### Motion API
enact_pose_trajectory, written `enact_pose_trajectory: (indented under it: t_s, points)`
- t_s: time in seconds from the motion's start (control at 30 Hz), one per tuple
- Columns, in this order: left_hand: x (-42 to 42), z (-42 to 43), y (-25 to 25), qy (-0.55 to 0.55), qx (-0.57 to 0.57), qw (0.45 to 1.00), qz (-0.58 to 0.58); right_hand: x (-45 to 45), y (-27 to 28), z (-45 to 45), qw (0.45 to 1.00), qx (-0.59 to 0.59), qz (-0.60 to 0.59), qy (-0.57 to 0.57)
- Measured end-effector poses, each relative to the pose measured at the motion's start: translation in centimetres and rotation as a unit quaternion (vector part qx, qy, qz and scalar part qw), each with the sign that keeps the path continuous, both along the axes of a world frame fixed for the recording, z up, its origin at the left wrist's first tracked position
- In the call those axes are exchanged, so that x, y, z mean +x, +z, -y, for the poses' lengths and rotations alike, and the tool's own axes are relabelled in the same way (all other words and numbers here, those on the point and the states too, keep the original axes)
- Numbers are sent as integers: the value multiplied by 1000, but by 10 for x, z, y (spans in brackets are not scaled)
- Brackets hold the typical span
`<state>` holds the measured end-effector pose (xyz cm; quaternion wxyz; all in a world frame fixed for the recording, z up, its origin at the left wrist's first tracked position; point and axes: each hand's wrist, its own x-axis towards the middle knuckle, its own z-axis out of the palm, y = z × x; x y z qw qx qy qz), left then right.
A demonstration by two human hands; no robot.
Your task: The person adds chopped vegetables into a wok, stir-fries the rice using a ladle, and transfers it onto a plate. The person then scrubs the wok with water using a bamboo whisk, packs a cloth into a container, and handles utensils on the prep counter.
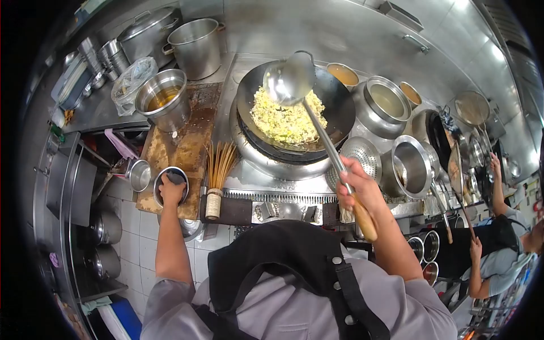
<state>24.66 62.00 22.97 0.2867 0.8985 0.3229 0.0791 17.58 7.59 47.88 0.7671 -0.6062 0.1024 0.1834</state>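
My right hand (pixel 362 187) is closed around the handle of a long metal ladle (pixel 323 133) with a wooden grip. The ladle's round bowl hangs above the far side of a dark wok (pixel 337 116), partly covering it. Inside the wok lies a heap of yellow and green chopped food that looks like fried rice (pixel 283 122). At the left, my left hand (pixel 169 191) reaches into a small metal bowl (pixel 160 199) on a worn wooden board (pixel 195 122). Its fingers are curled at something dark inside; what they hold is unclear.
Beside the board stands a bamboo wok brush (pixel 220 170). A pot of brown liquid (pixel 170 116) and a tall stockpot (pixel 195 51) are behind it. Right of the wok sit a perforated strainer (pixel 361 158) and metal pots (pixel 405 170). Another person (pixel 498 243) works at far right.
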Motion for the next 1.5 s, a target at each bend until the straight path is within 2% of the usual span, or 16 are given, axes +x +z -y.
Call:
enact_pose_trajectory:
  t_s: [0.03, 0.1, 0.17, 0.23, 0.3, 0.37, 0.43, 0.53, 0.63, 0.7, 0.87, 0.93, 1.03, 1.17, 1.33, 1.5]
  points:
    - [5, -3, -3, 3, -19, 1000, 3, -3, 0, 4, 990, 122, -67, 14]
    - [2, -10, -2, 1, -35, 999, 1, 24, -31, 3, 995, 55, -87, 19]
    - [-1, -13, 23, -15, -327, 932, 153, 61, -41, -1, 990, -143, 9, -7]
    - [-17, -10, 51, -47, -399, 883, 241, 70, -38, 1, 985, -159, 47, -45]
    - [-37, -4, 74, -80, -694, 646, 306, 78, -35, 16, 963, -215, 88, -134]
    - [-61, 58, 141, -176, -814, 493, 250, 95, -54, 15, 955, -234, 109, -146]
    - [-55, 91, 126, -226, -861, 398, 221, 112, -70, -8, 961, -239, 77, -114]
    - [-55, 146, 85, -238, -874, 384, 177, 109, -32, -17, 985, -158, 50, -53]
    - [-59, 184, 102, -165, -862, 467, 104, 83, -1, -19, 991, -104, 66, -43]
    - [-49, 204, 114, -182, -837, 515, 39, 77, -4, -12, 997, 73, -11, -21]
    - [1, 277, 136, -95, -855, 509, 6, 109, -43, -8, 994, -105, -22, -4]
    - [16, 311, 164, 1, -815, 575, 70, 105, -36, 3, 964, -244, 81, -61]
    - [51, 348, 127, 34, -844, 526, 100, 131, -45, 18, 905, -405, 115, -60]
    - [79, 350, 130, 145, -861, 488, 18, 132, -49, -11, 907, -403, 97, 78]
    - [78, 325, 121, 41, -833, 545, -87, -2, -5, 23, 897, -370, 23, 240]
    - [42, 335, 156, 33, -819, 570, -59, -81, 32, 80, 937, -288, -125, 149]
